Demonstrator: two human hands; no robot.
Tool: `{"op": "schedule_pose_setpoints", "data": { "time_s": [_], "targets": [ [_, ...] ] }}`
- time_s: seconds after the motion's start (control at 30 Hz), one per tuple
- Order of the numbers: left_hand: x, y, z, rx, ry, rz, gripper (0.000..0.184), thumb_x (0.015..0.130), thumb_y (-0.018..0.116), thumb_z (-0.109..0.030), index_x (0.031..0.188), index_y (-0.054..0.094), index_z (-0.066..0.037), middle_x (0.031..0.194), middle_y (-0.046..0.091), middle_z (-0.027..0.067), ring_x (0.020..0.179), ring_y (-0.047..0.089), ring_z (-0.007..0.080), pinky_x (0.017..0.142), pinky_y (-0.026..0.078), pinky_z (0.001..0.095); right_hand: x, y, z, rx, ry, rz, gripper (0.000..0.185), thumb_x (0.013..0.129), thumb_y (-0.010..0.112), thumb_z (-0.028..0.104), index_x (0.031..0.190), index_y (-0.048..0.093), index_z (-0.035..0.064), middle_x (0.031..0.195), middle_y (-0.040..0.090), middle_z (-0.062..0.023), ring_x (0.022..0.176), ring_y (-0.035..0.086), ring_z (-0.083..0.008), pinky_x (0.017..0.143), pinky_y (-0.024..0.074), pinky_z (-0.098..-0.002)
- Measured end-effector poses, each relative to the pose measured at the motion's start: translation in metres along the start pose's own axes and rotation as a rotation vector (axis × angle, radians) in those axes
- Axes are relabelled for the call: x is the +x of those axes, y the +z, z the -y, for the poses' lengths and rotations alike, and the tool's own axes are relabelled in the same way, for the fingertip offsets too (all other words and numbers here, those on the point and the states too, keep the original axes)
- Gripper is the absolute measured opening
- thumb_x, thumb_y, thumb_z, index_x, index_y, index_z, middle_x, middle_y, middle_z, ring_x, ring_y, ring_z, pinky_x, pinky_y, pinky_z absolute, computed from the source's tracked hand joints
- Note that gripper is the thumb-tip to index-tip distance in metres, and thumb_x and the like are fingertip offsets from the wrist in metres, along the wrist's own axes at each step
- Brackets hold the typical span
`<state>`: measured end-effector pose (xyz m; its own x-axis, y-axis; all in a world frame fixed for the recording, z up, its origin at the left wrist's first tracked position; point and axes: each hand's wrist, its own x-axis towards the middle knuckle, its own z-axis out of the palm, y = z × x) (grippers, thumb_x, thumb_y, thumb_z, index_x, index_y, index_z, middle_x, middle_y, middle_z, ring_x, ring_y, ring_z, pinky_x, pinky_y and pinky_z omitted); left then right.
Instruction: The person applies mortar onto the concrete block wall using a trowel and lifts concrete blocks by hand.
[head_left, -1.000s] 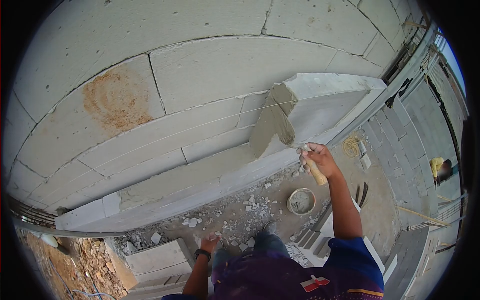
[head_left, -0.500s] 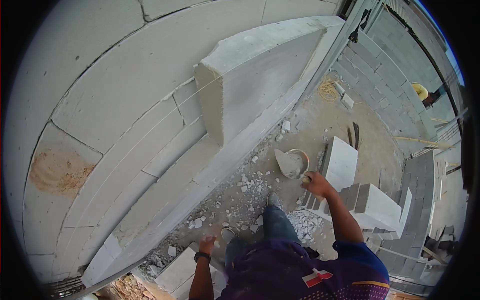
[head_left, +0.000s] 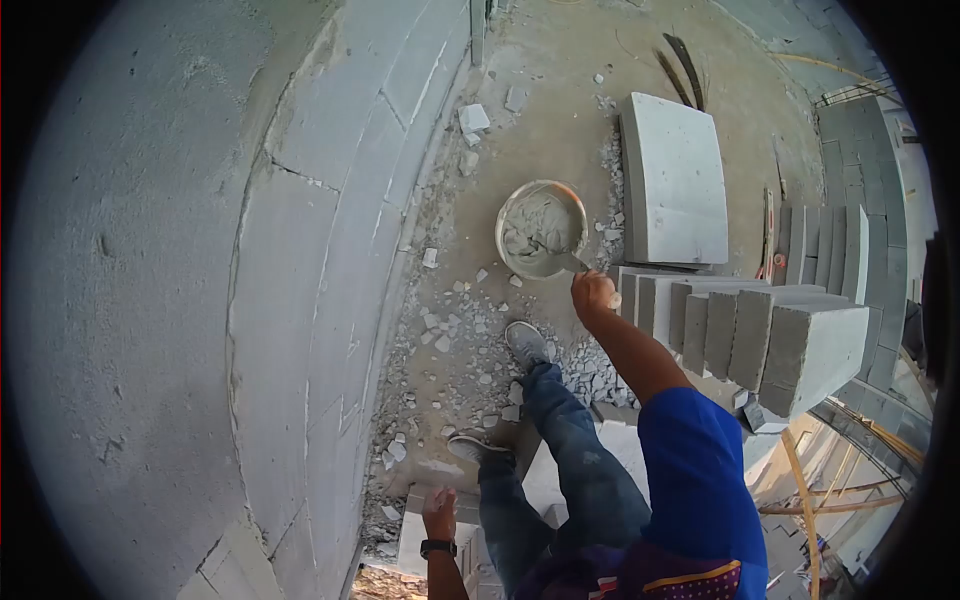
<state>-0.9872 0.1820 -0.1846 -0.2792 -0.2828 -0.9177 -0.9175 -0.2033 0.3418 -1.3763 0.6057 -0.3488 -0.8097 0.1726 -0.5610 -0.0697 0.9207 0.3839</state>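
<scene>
My right hand (head_left: 595, 293) is closed round the handle of a trowel (head_left: 572, 262), and the blade dips into the near edge of a round bucket (head_left: 503, 258). Wet grey mortar (head_left: 540, 222) fills much of that bucket, which stands on the floor. Low by my left leg, my left hand (head_left: 439, 512) hangs with loosely opened fingers and holds nothing. A pale block (head_left: 415, 535) lies near it; I cannot tell whether they touch.
A light block wall (head_left: 300, 240) runs along my left. To the right, a large slab (head_left: 675, 180) lies beyond a row of upright blocks (head_left: 735, 330). Rubble (head_left: 445, 340) litters the floor round my shoes (head_left: 527, 345). Dark strips (head_left: 685, 70) lie farther off.
My view has swung down and toward the bucket. The trowel blade, raised above the bucket's rim before, is now down in the mortar. My left hand stays low and free.
</scene>
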Motion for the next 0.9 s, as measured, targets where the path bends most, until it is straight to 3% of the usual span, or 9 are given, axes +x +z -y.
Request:
{"op": "schedule_pose_setpoints", "data": {
  "time_s": [0.23, 0.27, 0.37, 0.43, 0.47, 0.5, 0.63, 0.8, 0.9],
  "targets": [
    [-0.011, 0.161, -0.006, -0.021, -0.016, 0.229, 0.056, 0.094, 0.072, -0.024, 0.137, 0.05, 0.004, 0.124, 0.066, 0.015, 0.1, 0.063, 0.0135, 0.081, 0.05, 0.0266, 0.065, 0.007, 0.109, -0.047, -0.14, 0.238, 0.026, 0.088, 0.065, 0.019, 0.112, 0.07, 0.0082, 0.107, 0.066, -0.0132, 0.091, 0.068, -0.0332, 0.056, 0.0527, -0.044],
    [-0.015, 0.169, -0.005, -0.029, -0.033, 0.232, 0.056, 0.094, 0.072, -0.023, 0.137, 0.05, 0.004, 0.124, 0.066, 0.0152, 0.1, 0.063, 0.0136, 0.081, 0.05, 0.0265, 0.065, 0.002, 0.121, 0.109, -0.071, 0.25, 0.027, 0.09, 0.063, 0.018, 0.113, 0.072, 0.0063, 0.113, 0.068, -0.0158, 0.095, 0.069, -0.0347, 0.066, 0.0564, -0.0481],
    [-0.013, 0.188, -0.008, -0.075, -0.042, 0.248, 0.055, 0.094, 0.072, -0.021, 0.138, 0.049, 0.004, 0.125, 0.065, 0.0155, 0.101, 0.062, 0.0138, 0.081, 0.05, 0.0261, 0.083, -0.004, 0.105, 0.452, -0.158, 0.162, 0.023, 0.091, 0.061, 0.015, 0.108, 0.072, 0.0042, 0.111, 0.071, -0.0208, 0.099, 0.072, -0.0313, 0.074, 0.0585, -0.0428],
    [-0.012, 0.184, -0.009, -0.103, -0.039, 0.243, 0.056, 0.093, 0.072, -0.019, 0.138, 0.049, 0.004, 0.126, 0.065, 0.0158, 0.102, 0.062, 0.0141, 0.081, 0.05, 0.0258, 0.082, -0.025, 0.075, 0.557, -0.164, 0.264, 0.031, 0.087, 0.063, 0.017, 0.111, 0.069, 0.0002, 0.11, 0.071, -0.0236, 0.106, 0.069, -0.0346, 0.089, 0.056, -0.0418],
    [-0.004, 0.177, -0.002, -0.158, -0.07, 0.255, 0.057, 0.093, 0.073, -0.016, 0.137, 0.046, 0.009, 0.131, 0.06, 0.0239, 0.123, 0.058, 0.0248, 0.102, 0.048, 0.0321, 0.077, -0.029, 0.062, 0.612, -0.151, 0.288, 0.032, 0.086, 0.063, 0.018, 0.111, 0.068, -0.001, 0.11, 0.07, -0.0244, 0.107, 0.069, -0.0362, 0.09, 0.0556, -0.0428],
    [-0.002, 0.171, -0.007, -0.095, -0.065, 0.222, 0.058, 0.092, 0.073, -0.016, 0.137, 0.046, 0.009, 0.131, 0.06, 0.0241, 0.123, 0.059, 0.0252, 0.102, 0.048, 0.0324, 0.071, -0.025, 0.048, 0.663, -0.136, 0.316, 0.033, 0.085, 0.063, 0.018, 0.111, 0.068, -0.0022, 0.11, 0.07, -0.0252, 0.107, 0.068, -0.0377, 0.09, 0.0552, -0.0438],
    [0.01, 0.151, -0.036, -0.01, -0.072, 0.122, 0.06, 0.092, 0.074, -0.018, 0.136, 0.046, 0.011, 0.13, 0.06, 0.0254, 0.122, 0.059, 0.0261, 0.104, 0.048, 0.0337, 0.034, 0.051, 0.03, 1.064, -0.182, 0.081, 0.043, 0.076, 0.066, 0.022, 0.111, 0.059, -0.0039, 0.099, 0.068, -0.0315, 0.099, 0.065, -0.0477, 0.087, 0.0519, -0.0501],
    [0.013, 0.127, -0.038, -0.023, -0.019, 0.144, 0.064, 0.091, 0.075, -0.018, 0.139, 0.044, 0.01, 0.133, 0.058, 0.0257, 0.122, 0.059, 0.025, 0.105, 0.046, 0.033, -0.063, 0.039, 0.028, 1.086, -0.097, -0.157, 0.037, 0.078, 0.07, 0.023, 0.105, 0.06, 0.0001, 0.088, 0.067, -0.0253, 0.082, 0.065, -0.0463, 0.074, 0.0521, -0.0526],
    [0.002, 0.115, -0.021, -0.037, 0.082, 0.197, 0.065, 0.091, 0.076, -0.024, 0.141, 0.046, 0.006, 0.13, 0.062, 0.0175, 0.107, 0.064, 0.0165, 0.085, 0.05, 0.0263, -0.122, 0.004, 0.018, 1.085, -0.217, -0.484, 0.031, 0.078, 0.072, 0.02, 0.101, 0.062, 0.003, 0.084, 0.066, -0.0216, 0.078, 0.066, -0.0426, 0.069, 0.0529, -0.0491]
  ]
}}
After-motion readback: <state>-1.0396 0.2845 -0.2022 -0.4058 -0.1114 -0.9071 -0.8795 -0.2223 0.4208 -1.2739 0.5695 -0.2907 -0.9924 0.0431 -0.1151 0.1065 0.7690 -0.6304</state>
